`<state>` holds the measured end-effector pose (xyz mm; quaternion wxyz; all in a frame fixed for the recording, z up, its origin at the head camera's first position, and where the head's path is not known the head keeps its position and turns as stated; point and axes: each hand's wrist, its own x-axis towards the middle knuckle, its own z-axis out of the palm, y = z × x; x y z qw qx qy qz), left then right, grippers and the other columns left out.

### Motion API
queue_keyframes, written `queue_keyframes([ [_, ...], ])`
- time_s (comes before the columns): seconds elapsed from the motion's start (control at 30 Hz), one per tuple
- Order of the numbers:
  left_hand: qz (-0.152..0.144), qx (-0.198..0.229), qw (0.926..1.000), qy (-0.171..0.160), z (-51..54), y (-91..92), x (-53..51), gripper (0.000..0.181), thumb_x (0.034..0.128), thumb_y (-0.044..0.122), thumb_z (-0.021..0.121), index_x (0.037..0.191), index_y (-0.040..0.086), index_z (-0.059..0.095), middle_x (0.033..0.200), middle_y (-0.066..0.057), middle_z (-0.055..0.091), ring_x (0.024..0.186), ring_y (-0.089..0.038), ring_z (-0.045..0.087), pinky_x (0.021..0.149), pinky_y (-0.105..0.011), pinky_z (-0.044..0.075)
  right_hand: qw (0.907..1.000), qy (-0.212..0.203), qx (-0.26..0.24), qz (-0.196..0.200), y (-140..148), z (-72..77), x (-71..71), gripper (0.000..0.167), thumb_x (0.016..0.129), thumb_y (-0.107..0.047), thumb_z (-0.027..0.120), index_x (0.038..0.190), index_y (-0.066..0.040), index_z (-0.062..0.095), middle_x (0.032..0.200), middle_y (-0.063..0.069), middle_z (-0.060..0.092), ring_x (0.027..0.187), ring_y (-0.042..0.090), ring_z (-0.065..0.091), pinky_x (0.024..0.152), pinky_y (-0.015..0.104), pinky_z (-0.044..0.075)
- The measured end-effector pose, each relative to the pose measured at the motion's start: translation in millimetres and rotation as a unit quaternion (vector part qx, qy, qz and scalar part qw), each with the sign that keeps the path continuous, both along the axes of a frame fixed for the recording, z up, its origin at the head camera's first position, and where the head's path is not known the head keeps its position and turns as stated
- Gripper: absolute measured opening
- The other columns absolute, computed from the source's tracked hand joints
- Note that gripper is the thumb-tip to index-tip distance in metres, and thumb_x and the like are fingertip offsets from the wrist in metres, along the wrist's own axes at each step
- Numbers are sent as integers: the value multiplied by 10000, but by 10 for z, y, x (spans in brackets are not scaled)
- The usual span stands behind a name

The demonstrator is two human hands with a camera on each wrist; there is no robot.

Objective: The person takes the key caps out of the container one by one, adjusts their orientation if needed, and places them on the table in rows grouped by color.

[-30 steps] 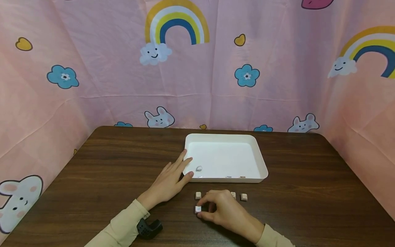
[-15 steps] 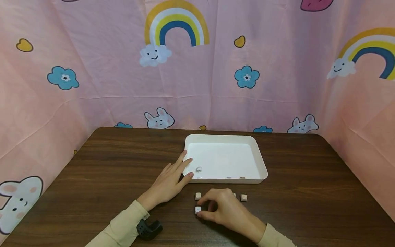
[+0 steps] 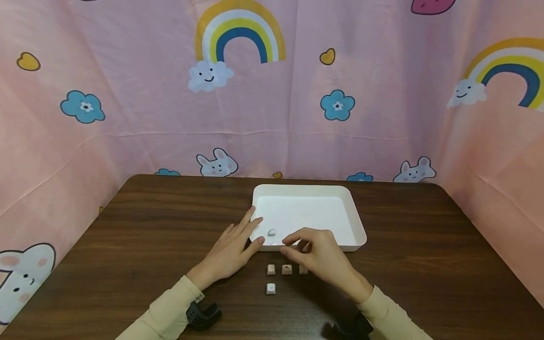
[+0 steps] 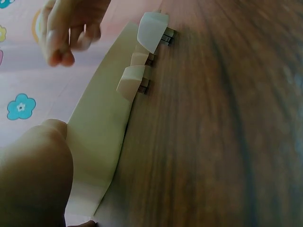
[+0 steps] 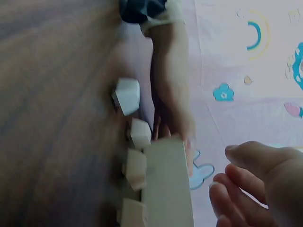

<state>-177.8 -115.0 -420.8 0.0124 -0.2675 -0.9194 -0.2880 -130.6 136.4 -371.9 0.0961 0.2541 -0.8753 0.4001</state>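
Observation:
My left hand [image 3: 229, 250] lies with straight fingers on the left rim of a white tray [image 3: 308, 189]. My right hand [image 3: 325, 257] hovers over the tray's front edge, fingers loosely bent; the right wrist view has nothing between its thumb and fingers [image 5: 241, 191]. In front of the tray, a row holds a pale keycap [image 3: 271, 269], a middle keycap [image 3: 286, 269] and a keycap partly behind my right hand [image 3: 303, 270]. Nearer me sits a single white keycap [image 3: 270, 289]. A small clear-and-grey piece [image 3: 272, 232] lies inside the tray; other contents are too small or hidden.
Everything stands on a dark wood table [image 3: 170, 226]. A pink patterned cloth [image 3: 263, 113] hangs behind and at both sides. Black straps circle my left wrist [image 3: 203, 316] and right wrist [image 3: 354, 326].
My right hand has left the front white keycap and moved up and right to the tray's front edge, uncovering the middle keycap of the row. My left hand has stayed on the tray.

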Motion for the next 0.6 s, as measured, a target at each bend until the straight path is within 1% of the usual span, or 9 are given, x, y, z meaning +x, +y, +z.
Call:
queue_keyframes([
  [0.07,-3,-1,10000,4,0,2,-2,632,1078,518,422,1604,176,347,1728,-29,77,1499,-357,356,1210,-658,189,9997,74,109,-200,4,17,-52,145,905,-208,795,1011,-108,803,943,-40,778,729,28,679,655,259,574],
  [0.1,1,-2,10000,7,1,3,-3,634,1078,519,420,1605,176,344,1728,-27,75,1499,-357,355,1211,-657,187,9995,67,166,-277,5,26,-77,152,904,-207,795,1016,-106,803,956,-35,780,749,52,689,668,291,583],
  [0.2,19,-8,10000,25,5,-5,-3,638,1078,514,423,1610,173,332,1728,-21,69,1505,-355,344,1211,-657,187,9985,-113,356,-410,-22,49,-143,200,910,-232,785,1060,-100,795,1028,-20,780,843,121,716,729,358,593],
  [0.23,21,-3,10000,28,8,-7,-1,641,1079,511,426,1612,170,326,1728,-21,70,1505,-355,343,1210,-658,188,9981,-206,406,-418,-33,54,-162,220,915,-244,779,1077,-95,791,1052,-11,778,868,145,720,731,364,592],
  [0.33,9,-6,10000,35,12,-8,6,658,1080,501,432,1621,152,300,1727,-32,77,1506,-357,339,1208,-660,192,9966,-466,550,-392,-72,57,-215,261,930,-273,759,1113,-89,783,1102,16,769,915,199,722,723,326,581],
  [0.43,-19,-1,10000,7,12,-2,13,685,1080,498,434,1631,132,258,1725,-54,88,1505,-359,338,1208,-661,191,9947,-683,673,-375,-111,45,-263,279,938,-287,742,1124,-84,780,1120,40,764,927,221,718,715,300,565],
  [0.6,-16,9,10000,24,-4,1,5,725,1080,504,430,1642,113,192,1724,-58,90,1518,-342,315,1209,-657,192,9904,-950,940,-350,-181,26,-358,299,948,-291,715,1148,-78,773,1133,67,761,930,214,713,735,338,579],
])
